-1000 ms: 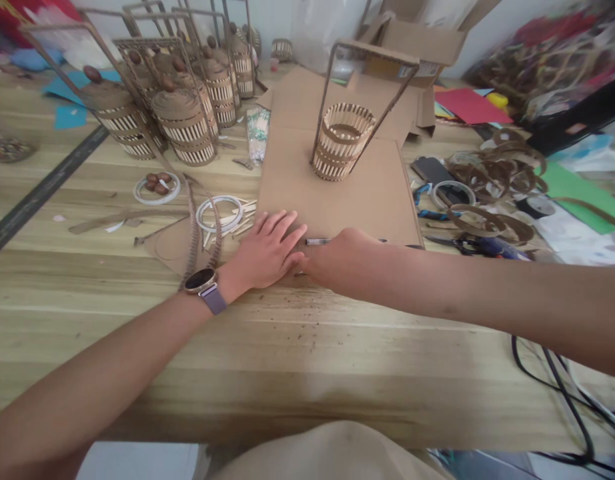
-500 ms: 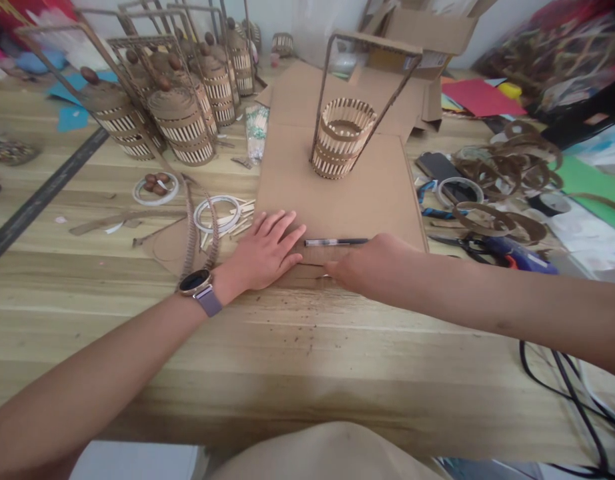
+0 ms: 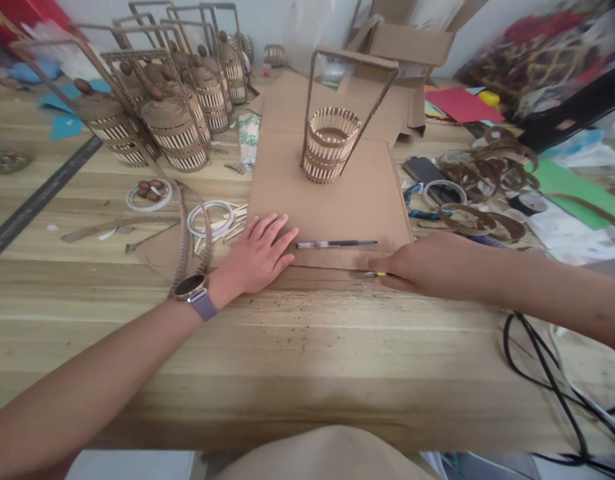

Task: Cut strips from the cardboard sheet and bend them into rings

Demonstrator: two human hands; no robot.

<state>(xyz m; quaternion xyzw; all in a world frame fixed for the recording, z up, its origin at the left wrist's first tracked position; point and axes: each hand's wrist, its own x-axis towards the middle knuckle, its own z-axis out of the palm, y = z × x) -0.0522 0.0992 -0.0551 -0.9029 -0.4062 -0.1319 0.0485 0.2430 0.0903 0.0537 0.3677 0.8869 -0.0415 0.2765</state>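
My left hand [image 3: 260, 253] lies flat with fingers spread on the near left corner of a brown cardboard sheet [image 3: 332, 193], pressing it to the wooden table [image 3: 287, 353]. My right hand [image 3: 427, 263] is closed at the sheet's near right edge around a small tool with a yellow tip [image 3: 380, 274]; I cannot make out what tool it is. A black pen [image 3: 337, 244] lies on the sheet between the hands. A stick-and-cardboard lantern [image 3: 331, 143] with a tall handle stands further back on the sheet.
Several finished lanterns [image 3: 175, 130] stand at the back left. Tape rings [image 3: 210, 217], a ring with brown beads [image 3: 148, 193] and cardboard strips [image 3: 117, 223] lie left. Curled cardboard strips [image 3: 487, 180], scissors, coloured paper and an open box [image 3: 407, 47] are right. Black cables [image 3: 547, 380] trail near right.
My right hand has slid to the right along the near edge of the cardboard sheet, uncovering the pen. My left hand has stayed pressed on the sheet.
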